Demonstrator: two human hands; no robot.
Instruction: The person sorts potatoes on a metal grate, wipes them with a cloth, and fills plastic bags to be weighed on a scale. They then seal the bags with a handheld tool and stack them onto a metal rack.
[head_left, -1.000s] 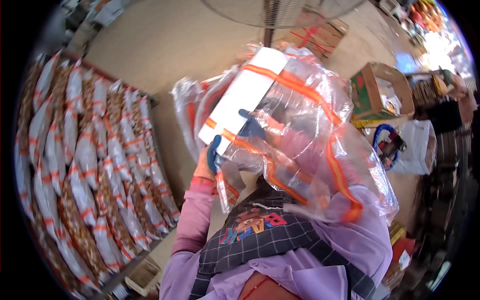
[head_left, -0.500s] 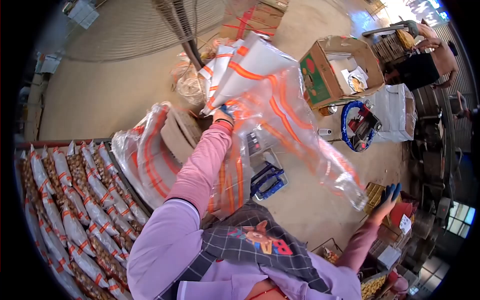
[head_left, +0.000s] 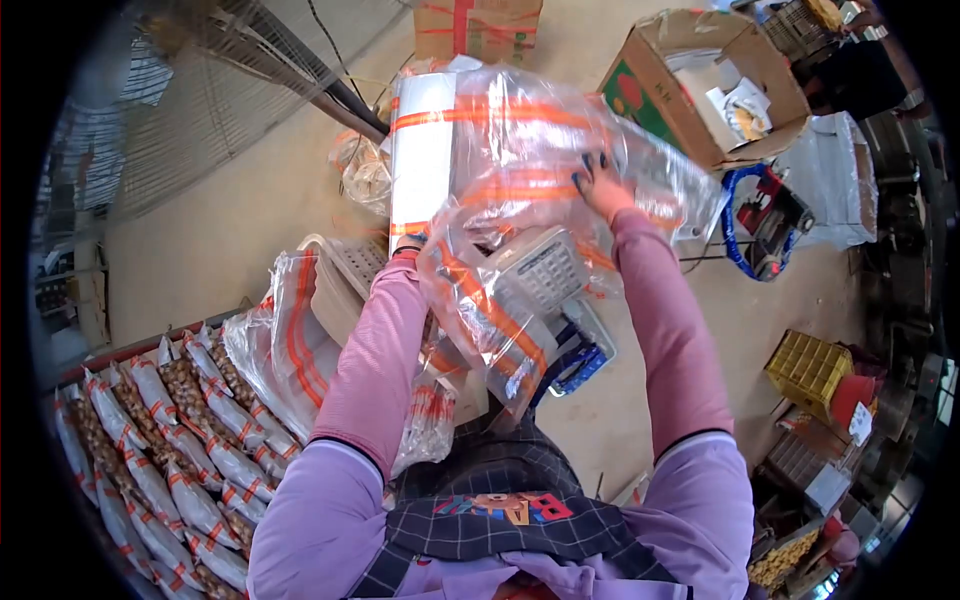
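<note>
My left hand (head_left: 410, 243) is closed on the near left edge of a bundle of clear and white plastic bags (head_left: 520, 130) with orange stripes; part of the hand is hidden under the plastic. My right hand (head_left: 603, 190), its fingertips covered in blue, lies with fingers apart against the bags' right side. A loose fold of plastic hangs toward my apron, in front of a light plastic basket (head_left: 545, 268). More striped bags (head_left: 297, 310) drape over a pale tub (head_left: 340, 290) left of my left forearm.
Several rows of filled bags (head_left: 190, 450) lie in a rack at lower left. An open cardboard box (head_left: 650, 100) stands at upper right, near a blue ring-shaped handle (head_left: 733, 225). A yellow crate (head_left: 805, 370) is at right. A metal post (head_left: 345, 112) rises behind the bags.
My right hand has come in from the far right and now touches the bags. The bundle, upright and flaring before, lies flatter and spread out. My left hand keeps its grip.
</note>
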